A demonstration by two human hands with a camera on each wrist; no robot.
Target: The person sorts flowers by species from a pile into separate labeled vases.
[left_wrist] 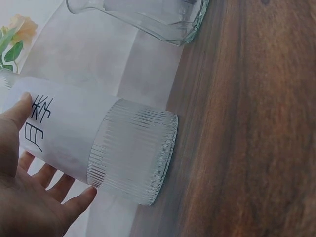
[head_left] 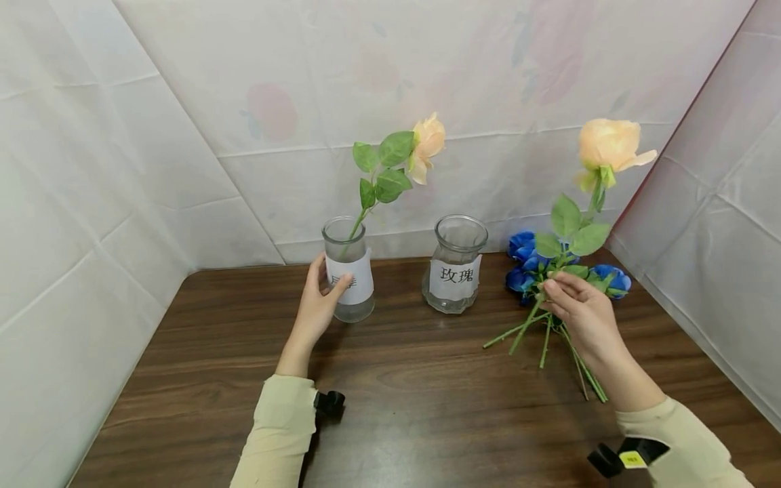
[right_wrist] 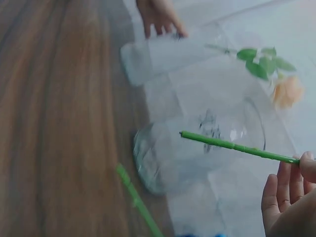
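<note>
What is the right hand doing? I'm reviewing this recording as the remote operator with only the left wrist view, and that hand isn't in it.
Observer: The right hand pinches the green stem of a peach flower.
Operator: Is anything else near that hand?
Observer: Yes, blue flowers; in the head view they show on both sides of the held flower.
Operator: At my left edge I have another peach flower, but I can't see where its stem ends.
Observer: In the head view, that second flower has its stem running down into the mouth of the left vase, which the left hand grips.
</note>
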